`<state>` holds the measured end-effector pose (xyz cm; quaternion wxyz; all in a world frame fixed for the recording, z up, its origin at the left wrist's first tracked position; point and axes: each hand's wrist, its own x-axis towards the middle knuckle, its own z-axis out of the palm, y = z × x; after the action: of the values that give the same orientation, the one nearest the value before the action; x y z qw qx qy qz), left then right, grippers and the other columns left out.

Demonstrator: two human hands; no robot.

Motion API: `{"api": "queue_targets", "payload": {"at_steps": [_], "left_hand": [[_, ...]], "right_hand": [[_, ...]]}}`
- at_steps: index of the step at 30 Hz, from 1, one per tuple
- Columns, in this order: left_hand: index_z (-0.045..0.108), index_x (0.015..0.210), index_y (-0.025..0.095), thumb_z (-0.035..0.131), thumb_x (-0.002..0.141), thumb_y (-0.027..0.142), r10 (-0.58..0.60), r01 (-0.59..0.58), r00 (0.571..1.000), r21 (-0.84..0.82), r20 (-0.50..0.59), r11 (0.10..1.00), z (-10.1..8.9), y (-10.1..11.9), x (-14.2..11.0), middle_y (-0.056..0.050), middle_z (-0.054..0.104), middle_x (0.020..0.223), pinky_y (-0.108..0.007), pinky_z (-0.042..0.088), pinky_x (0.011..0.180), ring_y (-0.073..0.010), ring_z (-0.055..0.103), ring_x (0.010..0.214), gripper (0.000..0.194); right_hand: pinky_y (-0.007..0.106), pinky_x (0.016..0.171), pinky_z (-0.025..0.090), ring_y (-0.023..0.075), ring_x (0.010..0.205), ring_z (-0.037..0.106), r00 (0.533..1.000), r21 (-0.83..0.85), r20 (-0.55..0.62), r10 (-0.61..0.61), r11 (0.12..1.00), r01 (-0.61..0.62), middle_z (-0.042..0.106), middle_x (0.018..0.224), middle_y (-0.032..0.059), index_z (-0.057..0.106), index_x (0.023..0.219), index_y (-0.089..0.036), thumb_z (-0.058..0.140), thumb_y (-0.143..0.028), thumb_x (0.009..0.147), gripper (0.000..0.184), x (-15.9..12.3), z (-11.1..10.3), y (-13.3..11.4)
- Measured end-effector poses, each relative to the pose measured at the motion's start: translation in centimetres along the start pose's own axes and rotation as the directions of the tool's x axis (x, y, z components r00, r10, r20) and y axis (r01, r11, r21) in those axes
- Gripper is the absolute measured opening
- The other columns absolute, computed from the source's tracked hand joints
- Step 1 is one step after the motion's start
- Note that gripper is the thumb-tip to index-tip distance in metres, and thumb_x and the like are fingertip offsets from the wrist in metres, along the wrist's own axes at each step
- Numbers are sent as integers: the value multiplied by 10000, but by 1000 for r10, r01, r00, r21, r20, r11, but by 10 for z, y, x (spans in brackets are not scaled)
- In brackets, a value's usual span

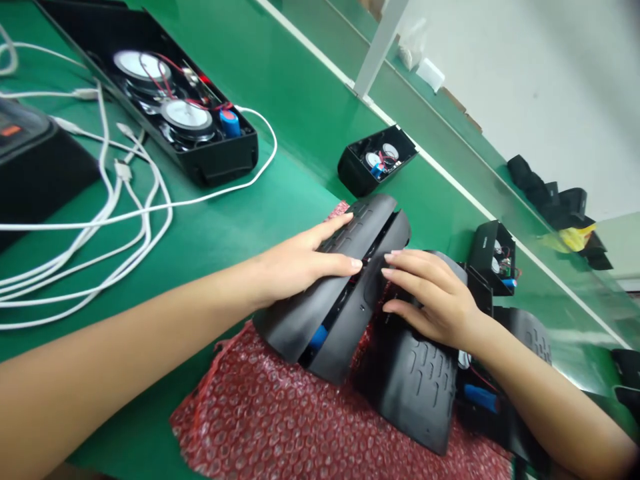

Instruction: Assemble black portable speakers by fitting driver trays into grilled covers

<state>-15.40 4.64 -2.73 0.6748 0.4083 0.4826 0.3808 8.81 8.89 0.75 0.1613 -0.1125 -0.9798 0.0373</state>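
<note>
A black speaker housing lies on red bubble wrap, a long gap running between its two halves. Some blue shows inside the gap. Over its left half my left hand is spread, gripping it, with the thumb reaching to the gap. My right hand has its fingers stretched out, fingertips at the side of the right half; whether they press on it I cannot tell. Beneath that hand lies a loose curved black cover with raised oblong marks.
An opened speaker with two white-backed drivers and a white cable lies upper left, near a black box. More opened speakers stand along the green table. Black parts and a yellow bag are farther right.
</note>
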Motion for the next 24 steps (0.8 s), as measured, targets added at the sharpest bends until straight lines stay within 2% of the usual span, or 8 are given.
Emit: {"api": "queue_targets", "payload": {"at_steps": [3, 8, 12, 15, 18, 21, 24], "left_hand": [[334, 1457, 363, 748, 699, 423, 23, -22, 999, -63, 23, 998, -1, 0, 0, -13, 399, 1498, -444, 474, 997, -334, 521, 1231, 866], [314, 1467, 350, 738, 716, 373, 8, 0, 999, -152, 50, 988, -1, 2, -2, -21, 441, 1470, -440, 477, 1002, -326, 542, 1210, 862], [319, 1467, 331, 727, 715, 374, 36, -30, 999, -144, 40, 989, 0, 3, -2, -7, 267, 1562, -424, 476, 1006, -326, 491, 1266, 857], [329, 1465, 318, 719, 712, 409, 61, -55, 997, -135, 41, 989, 0, 4, -2, -2, 197, 1583, -433, 442, 1042, -339, 413, 1331, 853], [343, 1461, 311, 723, 710, 424, 71, -64, 997, -154, 39, 986, 0, 4, -3, -17, 277, 1560, -433, 422, 1062, -343, 401, 1338, 849], [335, 1464, 311, 720, 721, 396, 55, -42, 997, -210, 55, 977, 1, 5, -4, -47, 413, 1487, -433, 481, 996, -339, 521, 1229, 841], [331, 1465, 316, 714, 728, 365, 31, -17, 998, -231, 60, 973, 2, 6, -5, -55, 468, 1443, -430, 532, 911, -328, 599, 1119, 832]], "right_hand": [[461, 998, 498, 293, 1233, 517, 999, 0, 7, -33, 999, 33, 593, 1225, 193, 512, 1287, -107, 652, -212, 868, 455, 4, 1, 0], [409, 855, 558, 252, 1035, 609, 994, 10, -83, -64, 998, 65, 634, 1040, 139, 619, 1119, -123, 680, -130, 828, 298, 2, 4, -2], [365, 782, 546, 205, 910, 607, 994, 88, -100, -51, 994, 60, 629, 945, 100, 634, 988, -134, 683, -67, 803, 203, 2, 3, 1], [363, 777, 521, 184, 861, 592, 998, 189, -56, 3, 982, 7, 621, 890, 66, 624, 951, -168, 629, -67, 841, 150, 2, 2, 5], [359, 790, 499, 180, 868, 570, 998, 230, 20, 55, 971, -58, 603, 877, 54, 611, 922, -190, 593, -79, 863, 127, 1, 0, 7], [348, 790, 482, 178, 873, 556, 994, 223, 68, 81, 970, -94, 579, 865, 46, 598, 876, -203, 561, -68, 870, 140, 0, -1, 8], [344, 789, 469, 176, 873, 552, 994, 210, 61, 96, 972, -107, 556, 870, 40, 590, 871, -214, 559, -110, 888, 110, 2, -2, 5]]}}
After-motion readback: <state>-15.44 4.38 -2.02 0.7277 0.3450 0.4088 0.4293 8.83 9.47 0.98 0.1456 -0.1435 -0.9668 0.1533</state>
